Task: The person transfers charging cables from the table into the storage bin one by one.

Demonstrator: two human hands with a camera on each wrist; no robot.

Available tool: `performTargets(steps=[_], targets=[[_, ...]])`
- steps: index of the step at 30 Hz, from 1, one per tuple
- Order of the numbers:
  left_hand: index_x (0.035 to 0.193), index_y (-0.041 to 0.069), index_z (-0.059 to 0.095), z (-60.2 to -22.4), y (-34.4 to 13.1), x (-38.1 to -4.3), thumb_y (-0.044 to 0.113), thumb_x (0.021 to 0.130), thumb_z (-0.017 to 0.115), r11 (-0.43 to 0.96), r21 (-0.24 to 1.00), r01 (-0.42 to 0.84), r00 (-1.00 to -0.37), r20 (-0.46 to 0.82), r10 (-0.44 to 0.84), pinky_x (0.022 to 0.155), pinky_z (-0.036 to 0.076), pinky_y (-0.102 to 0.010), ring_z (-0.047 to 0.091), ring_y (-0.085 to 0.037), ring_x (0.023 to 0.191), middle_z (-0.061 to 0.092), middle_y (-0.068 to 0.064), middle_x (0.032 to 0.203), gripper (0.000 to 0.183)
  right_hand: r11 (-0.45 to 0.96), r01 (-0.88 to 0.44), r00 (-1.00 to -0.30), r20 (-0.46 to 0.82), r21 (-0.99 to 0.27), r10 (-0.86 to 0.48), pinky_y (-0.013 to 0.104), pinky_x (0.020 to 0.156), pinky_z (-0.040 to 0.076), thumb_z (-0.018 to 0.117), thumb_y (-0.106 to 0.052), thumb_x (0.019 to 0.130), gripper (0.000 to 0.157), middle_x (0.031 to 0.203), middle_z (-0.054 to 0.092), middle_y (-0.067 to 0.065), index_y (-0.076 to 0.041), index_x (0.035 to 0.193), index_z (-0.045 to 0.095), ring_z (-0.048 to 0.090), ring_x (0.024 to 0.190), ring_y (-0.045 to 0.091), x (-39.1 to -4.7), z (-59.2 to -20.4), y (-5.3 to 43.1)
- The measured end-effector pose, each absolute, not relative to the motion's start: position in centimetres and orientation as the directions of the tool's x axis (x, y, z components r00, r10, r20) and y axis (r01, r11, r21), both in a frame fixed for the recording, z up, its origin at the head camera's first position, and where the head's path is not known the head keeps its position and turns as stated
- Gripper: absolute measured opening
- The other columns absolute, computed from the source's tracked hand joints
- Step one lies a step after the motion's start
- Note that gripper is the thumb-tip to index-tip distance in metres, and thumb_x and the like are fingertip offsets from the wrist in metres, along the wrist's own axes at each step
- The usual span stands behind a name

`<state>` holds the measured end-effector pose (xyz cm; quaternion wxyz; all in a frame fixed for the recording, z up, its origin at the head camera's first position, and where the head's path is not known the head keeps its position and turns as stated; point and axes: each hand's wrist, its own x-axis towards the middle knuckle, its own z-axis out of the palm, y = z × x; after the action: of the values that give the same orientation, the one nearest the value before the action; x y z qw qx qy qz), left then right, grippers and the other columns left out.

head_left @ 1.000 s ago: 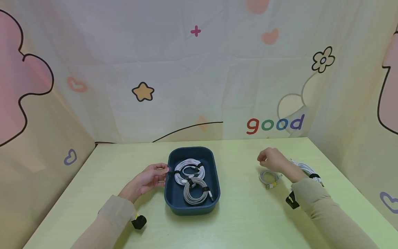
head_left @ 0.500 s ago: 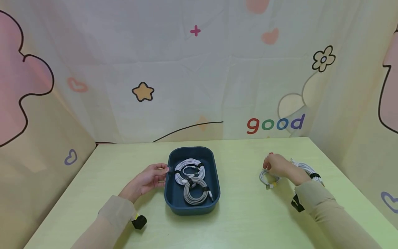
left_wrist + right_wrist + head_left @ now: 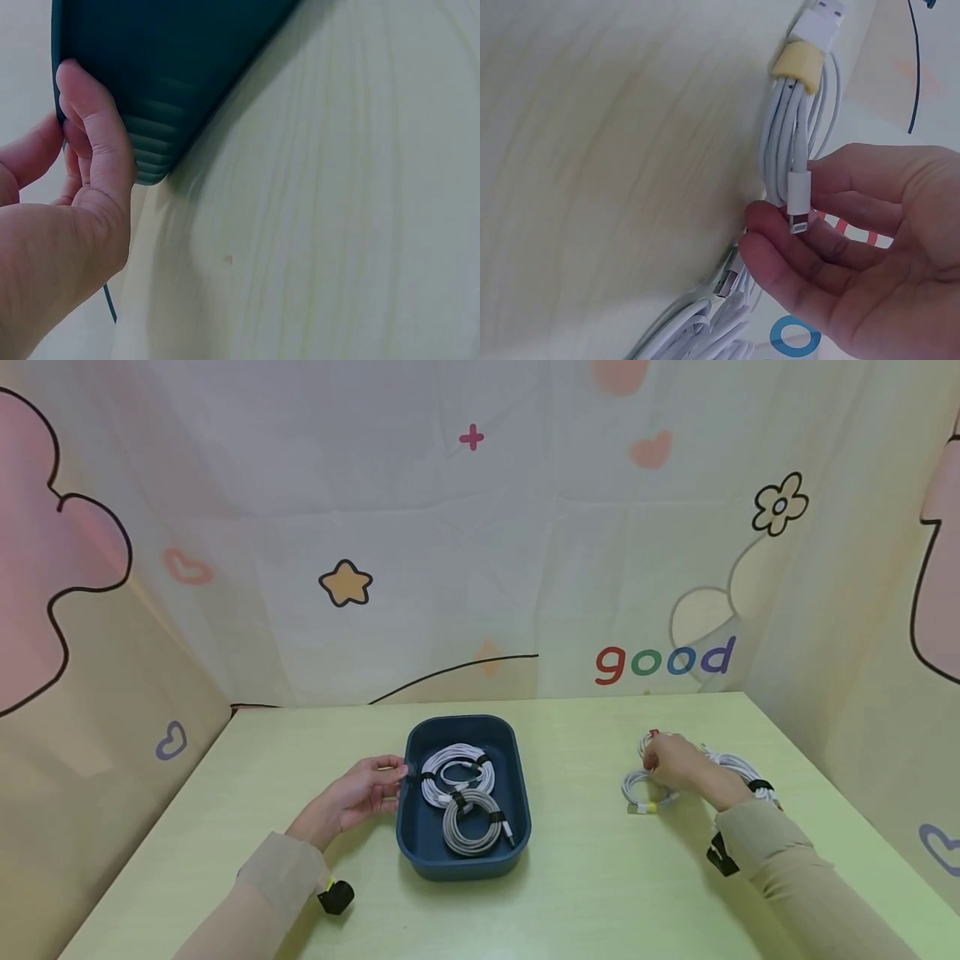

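On the left side of a dark blue plastic box [image 3: 465, 867], my left hand [image 3: 363, 789] grips the rim between thumb and fingers. Inside the box lie a white coiled cable [image 3: 433, 793] and a grey coiled cable [image 3: 452, 837], both tied with black straps. My right hand [image 3: 678, 764] pinches a thin white charging cable [image 3: 778, 127], coiled and bound with a yellow tie [image 3: 799, 67]. Its small plug [image 3: 799, 199] points toward my fingers in the right wrist view. Part of this coil is hidden by the hand.
Behind my right hand lies another white cable with a red tie [image 3: 654, 732], mostly covered. Right of the hand rests a white cable bundle [image 3: 738, 767] with a black strap. A printed cloth wall [image 3: 450, 610] stands along the table's back edge.
My right hand has come down and slightly right onto the yellow-tied charging cable and now pinches it; the coil has shifted slightly. My left hand and the box have stayed put.
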<state>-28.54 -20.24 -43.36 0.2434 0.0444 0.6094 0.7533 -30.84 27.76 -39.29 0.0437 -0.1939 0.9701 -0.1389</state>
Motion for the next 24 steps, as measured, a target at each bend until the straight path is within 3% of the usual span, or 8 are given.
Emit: performTargets(steps=[9, 18, 24], targets=[[0.110, 0.006, 0.048, -43.4, -20.2, -28.6, 0.011, 0.099, 0.051, -0.132, 0.941, -0.312, -0.880, -0.233, 0.415, 0.065, 0.055, -0.027, 0.061, -0.009, 0.069, 0.062, 0.003, 0.083, 0.012, 0.861, -0.280, -0.938, -0.069, -0.425, -0.339, 0.025, 0.051, 0.048, 0.063, 0.002, 0.079, 0.012, 0.077, 0.065, 0.009, 0.004, 0.089, 0.069, 0.053, 0.059, 0.014, -30.8, -38.5, 27.8], [0.109, 0.007, 0.048, -43.4, -20.3, -28.6, 0.012, 0.099, 0.052, -0.122, 0.944, -0.307, -0.881, -0.233, 0.412, 0.065, 0.055, -0.026, 0.061, -0.009, 0.069, 0.062, 0.003, 0.083, 0.011, 0.787, -0.177, -0.925, -0.173, -0.591, -0.338, 0.032, 0.058, 0.057, 0.064, -0.002, 0.087, 0.020, 0.087, 0.067, 0.016, 0.009, 0.104, 0.063, 0.058, 0.058, 0.014, -30.7, -37.7, 27.9], [0.107, 0.008, 0.049, -43.4, -20.3, -28.6, 0.012, 0.099, 0.052, -0.125, 0.943, -0.309, -0.878, -0.232, 0.418, 0.065, 0.055, -0.026, 0.060, -0.008, 0.068, 0.062, 0.004, 0.082, 0.009, 0.761, -0.122, -0.921, -0.213, -0.637, -0.325, 0.030, 0.061, 0.058, 0.065, -0.004, 0.088, 0.024, 0.084, 0.066, 0.012, 0.010, 0.107, 0.063, 0.059, 0.060, 0.014, -31.0, -38.0, 28.1]])
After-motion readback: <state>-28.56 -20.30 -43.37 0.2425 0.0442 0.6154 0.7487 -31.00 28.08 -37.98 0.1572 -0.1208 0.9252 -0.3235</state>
